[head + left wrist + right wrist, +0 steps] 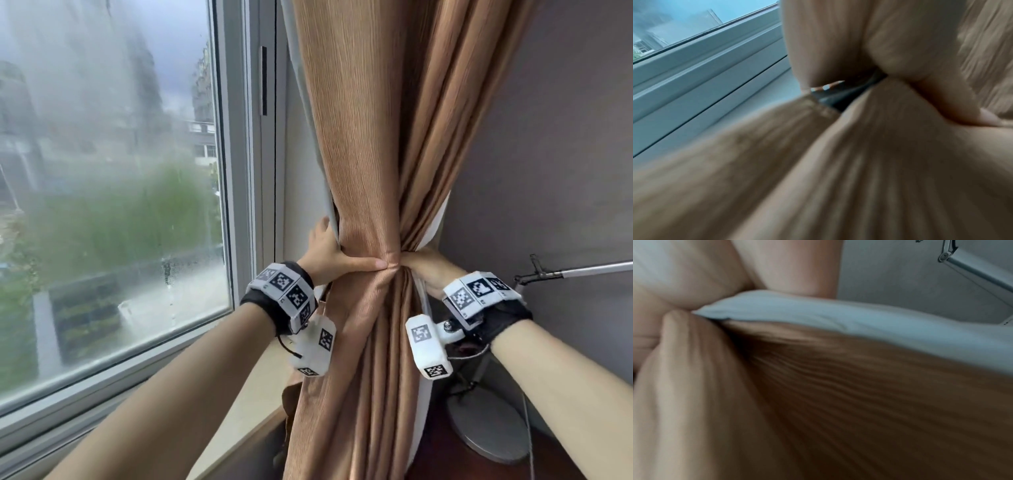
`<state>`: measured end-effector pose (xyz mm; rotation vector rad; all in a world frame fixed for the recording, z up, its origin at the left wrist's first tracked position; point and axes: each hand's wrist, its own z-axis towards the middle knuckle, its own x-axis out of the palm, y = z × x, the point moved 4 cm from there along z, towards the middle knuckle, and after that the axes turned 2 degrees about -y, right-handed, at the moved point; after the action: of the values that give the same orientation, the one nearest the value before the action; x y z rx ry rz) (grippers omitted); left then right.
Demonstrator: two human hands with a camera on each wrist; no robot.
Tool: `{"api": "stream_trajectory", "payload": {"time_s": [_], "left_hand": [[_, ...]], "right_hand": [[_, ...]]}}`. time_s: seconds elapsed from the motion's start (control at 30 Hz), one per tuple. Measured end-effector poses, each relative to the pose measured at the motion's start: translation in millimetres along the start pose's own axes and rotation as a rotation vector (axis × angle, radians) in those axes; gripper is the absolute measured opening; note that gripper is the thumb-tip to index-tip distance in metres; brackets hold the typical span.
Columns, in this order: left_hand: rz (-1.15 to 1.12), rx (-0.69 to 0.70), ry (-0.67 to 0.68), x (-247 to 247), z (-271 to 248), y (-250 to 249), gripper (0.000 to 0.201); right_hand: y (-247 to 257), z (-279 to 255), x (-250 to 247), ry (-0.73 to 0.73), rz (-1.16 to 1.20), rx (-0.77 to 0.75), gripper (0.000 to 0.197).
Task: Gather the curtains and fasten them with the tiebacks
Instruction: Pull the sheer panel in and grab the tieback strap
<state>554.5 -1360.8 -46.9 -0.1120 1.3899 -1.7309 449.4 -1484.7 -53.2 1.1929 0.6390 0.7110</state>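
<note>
The brown curtain (376, 171) hangs in the corner between the window (102, 171) and the grey wall (565, 137), pulled in to a narrow waist about halfway down and spreading out again above and below it. Its pale lining (435, 226) shows along the right edge at the waist. The left hand (329, 255) grips the bunch from the window side, thumb laid straight across the front of the cloth and the fingers wrapped out of sight behind. The right hand (424, 270) closes on the bunch from the wall side; its fingers are buried in the folds, so how far they curl cannot be told. No tieback can be made out. Both wrists carry bands (284, 291) with black-and-white square code markers; no readable words appear on them. To the right a metal rod (582, 270) juts from the wall, and beneath it a round grey stand base (486, 428) sits on a dark surface. The wrist views are blurred cloth.
</note>
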Motion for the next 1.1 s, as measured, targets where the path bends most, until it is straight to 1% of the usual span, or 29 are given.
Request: {"api": "stream_trajectory", "payload": {"time_s": [0.07,0.1,0.2,0.23,0.3,0.37,0.43,0.53,0.57,0.63,0.67,0.73,0.77,0.8,0.83,0.87,0.93,1.03,1.1], "left_hand": [[-0.119,0.004,0.062,9,1,-2,0.113],[-0.171,0.012,0.071,12,-2,-4,0.109],[-0.19,0.032,0.039,17,-6,-6,0.094],[-0.196,0.051,0.031,20,-6,-7,0.087],[-0.224,0.055,0.032,23,-11,-11,0.066],[-0.263,0.043,0.039,24,-14,-14,0.058],[-0.294,0.04,0.049,24,-17,-16,0.057],[-0.322,0.023,0.056,22,-22,-19,0.06],[-0.315,0.017,0.047,20,-25,-20,0.058],[-0.304,0.025,0.011,18,-29,-21,0.057],[-0.291,0.026,-0.034,16,-30,-19,0.062],[-0.246,-0.01,-0.087,13,-33,-17,0.074],[-0.257,-0.027,-0.06,13,-34,-17,0.077],[-0.28,-0.042,-0.005,15,-35,-18,0.077],[-0.294,-0.057,0.038,16,-36,-18,0.074],[-0.305,-0.062,0.049,16,-36,-20,0.067],[-0.315,-0.043,0.011,14,-37,-22,0.054],[-0.332,-0.014,-0.046,15,-35,-20,0.055],[-0.311,0.02,-0.105,18,-31,-19,0.049]], "right_hand": [[1,-5,-5,0.051,0.007,0.009,0.026],[2,-8,-6,0.072,0.007,0.018,0.021],[1,-11,-15,0.088,0.017,0.01,0.024],[3,-14,-16,0.094,0.027,0.005,0.025],[6,-18,-17,0.116,0.045,-0.018,0.026],[9,-19,-17,0.138,0.043,-0.054,0.03],[9,-17,-17,0.17,0.05,-0.039,0.034],[5,-12,-14,0.245,0.069,0.04,0.027],[4,-12,-11,0.283,0.082,0.064,0.03],[2,-12,-5,0.359,0.118,0.104,0.044],[2,-13,-2,0.384,0.13,0.112,0.048],[2,-13,-1,0.389,0.147,0.114,0.045],[3,-14,-1,0.394,0.151,0.113,0.039],[4,-16,-1,0.4,0.149,0.109,0.032],[4,-17,-2,0.399,0.137,0.092,0.023],[3,-20,-2,0.389,0.127,0.071,0.019],[2,-25,-6,0.349,0.118,0.042,0.027],[7,-37,-17,0.329,0.187,-0.009,0.033],[17,-45,-21,0.352,0.153,-0.068,0.042]]}}
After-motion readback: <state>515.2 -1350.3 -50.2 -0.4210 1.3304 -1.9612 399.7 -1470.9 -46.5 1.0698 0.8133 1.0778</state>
